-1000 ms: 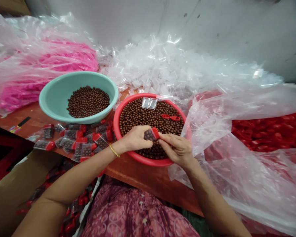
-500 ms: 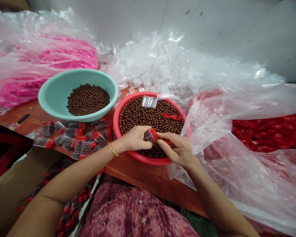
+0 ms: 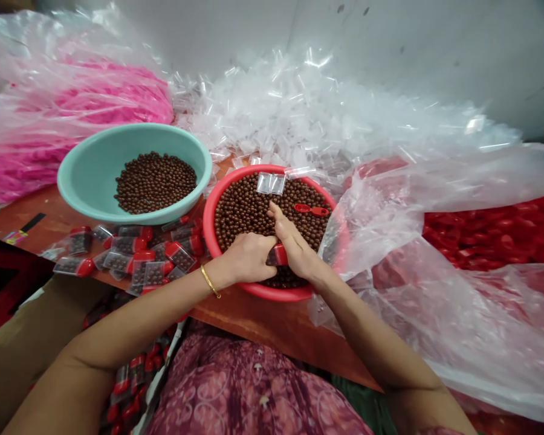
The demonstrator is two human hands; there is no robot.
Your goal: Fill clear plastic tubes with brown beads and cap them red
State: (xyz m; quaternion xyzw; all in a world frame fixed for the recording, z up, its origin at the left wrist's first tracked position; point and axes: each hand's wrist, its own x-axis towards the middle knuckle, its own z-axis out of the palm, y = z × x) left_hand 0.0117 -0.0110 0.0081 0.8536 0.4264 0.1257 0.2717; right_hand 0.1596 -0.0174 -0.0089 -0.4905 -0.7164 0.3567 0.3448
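Over the near side of a red basin (image 3: 207,211) full of small brown balls (image 3: 240,205), my left hand (image 3: 250,257) is closed around a small clear box with a red cap (image 3: 278,254). Dark balls show inside the box. My right hand (image 3: 295,244) has its fingers stretched out, and its palm presses against the red cap. Two clear empty boxes (image 3: 271,183) lie on the balls near the far rim. A red scoop (image 3: 311,209) rests on the balls to the right of them.
A teal basin (image 3: 86,157) with fewer brown balls stands at left. Filled red-capped boxes (image 3: 131,254) lie before it, more in a carton below. Clear boxes (image 3: 290,115) are heaped behind; bags hold pink pieces (image 3: 118,93) at left and red pieces (image 3: 494,232) at right.
My right hand has gone from pinching at the cap with its fingers to laying its flat palm against it. My left hand still holds the box, now turned more level.
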